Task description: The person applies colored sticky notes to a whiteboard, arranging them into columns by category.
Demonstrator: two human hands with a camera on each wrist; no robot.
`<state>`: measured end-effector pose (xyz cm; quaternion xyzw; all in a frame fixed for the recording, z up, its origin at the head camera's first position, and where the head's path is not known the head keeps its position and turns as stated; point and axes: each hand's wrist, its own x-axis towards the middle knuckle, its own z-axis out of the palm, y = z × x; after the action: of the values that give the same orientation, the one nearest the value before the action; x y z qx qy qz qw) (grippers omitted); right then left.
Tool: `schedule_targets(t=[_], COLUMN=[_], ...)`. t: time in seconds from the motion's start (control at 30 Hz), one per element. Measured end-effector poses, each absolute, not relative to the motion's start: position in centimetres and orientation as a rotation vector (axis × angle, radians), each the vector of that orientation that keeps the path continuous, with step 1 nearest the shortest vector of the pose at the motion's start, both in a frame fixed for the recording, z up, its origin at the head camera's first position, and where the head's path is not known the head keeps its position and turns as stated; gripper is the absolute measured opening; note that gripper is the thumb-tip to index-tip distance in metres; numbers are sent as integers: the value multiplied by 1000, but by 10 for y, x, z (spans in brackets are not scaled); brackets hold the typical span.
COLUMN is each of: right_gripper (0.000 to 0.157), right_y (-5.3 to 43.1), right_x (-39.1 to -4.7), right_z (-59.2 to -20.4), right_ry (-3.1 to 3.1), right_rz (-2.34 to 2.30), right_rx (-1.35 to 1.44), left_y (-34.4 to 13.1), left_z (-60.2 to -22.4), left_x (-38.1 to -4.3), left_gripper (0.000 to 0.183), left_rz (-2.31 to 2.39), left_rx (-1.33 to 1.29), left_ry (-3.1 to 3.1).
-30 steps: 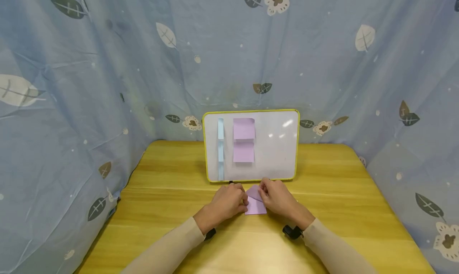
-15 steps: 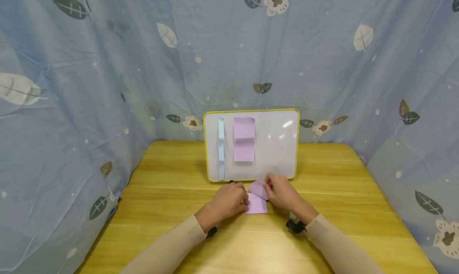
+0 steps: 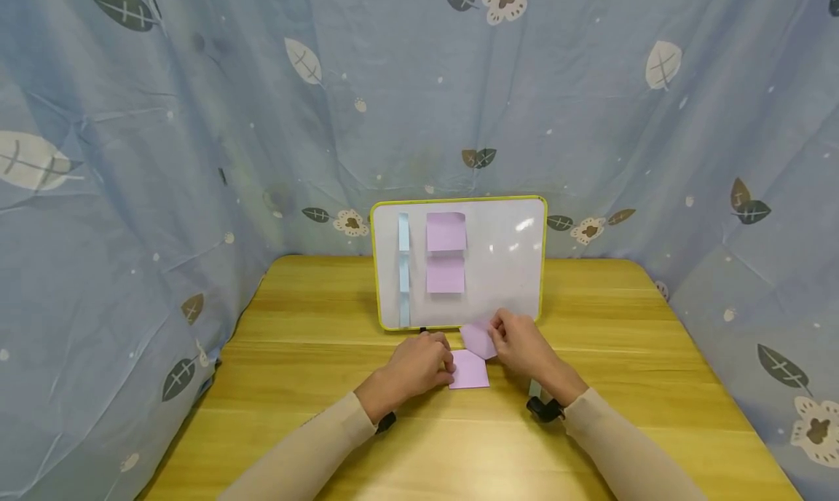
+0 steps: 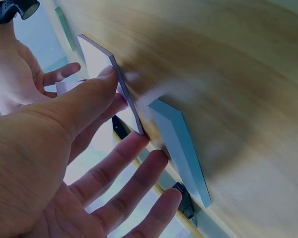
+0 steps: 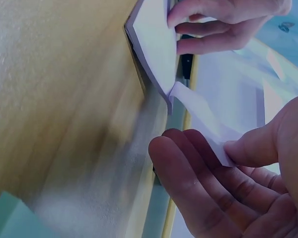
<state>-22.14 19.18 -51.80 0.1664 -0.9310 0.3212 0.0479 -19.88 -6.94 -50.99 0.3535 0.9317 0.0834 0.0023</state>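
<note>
A pad of light purple sticky notes (image 3: 470, 373) lies on the table in front of the whiteboard. My left hand (image 3: 416, 366) holds the pad at its left edge, with the thumb on it in the left wrist view. My right hand (image 3: 521, 344) pinches a purple sticky note (image 3: 477, 338) between thumb and fingers. That sheet is lifted and bent back, and in the right wrist view it still meets the pad at one corner. Beside the left fingers, a blue sticky-note pad (image 4: 181, 151) shows in the left wrist view.
The yellow-framed whiteboard (image 3: 505, 275) stands behind the hands. On it are a column of narrow blue notes (image 3: 403, 271) and two purple notes, upper (image 3: 446, 231) and lower (image 3: 446, 275). A pale green pad (image 3: 535, 388) lies by the right wrist. Patterned curtain (image 3: 406, 86) surrounds the table.
My right hand has moved right and slightly away from me, peeling the purple sheet off the pad. The left hand stays at the pad.
</note>
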Motion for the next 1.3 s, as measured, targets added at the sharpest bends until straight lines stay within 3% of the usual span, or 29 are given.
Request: schedule_targets(t=[0.67, 1.0, 1.3], right_gripper=[11, 9, 22], right_y=[199, 194, 188], right_x=[-217, -214, -211], right_z=[-509, -514, -515], right_ry=[-2525, -2394, -2298], right_rz=[1240, 1180, 1155], right_rx=[289, 424, 549], left_y=[-76, -78, -82], left_z=[-513, -510, -511], left_x=[-201, -199, -203], left_gripper=[10, 10, 13], left_rz=[423, 500, 526], left_rx=[1076, 1028, 1030], left_ry=[2885, 2870, 2841])
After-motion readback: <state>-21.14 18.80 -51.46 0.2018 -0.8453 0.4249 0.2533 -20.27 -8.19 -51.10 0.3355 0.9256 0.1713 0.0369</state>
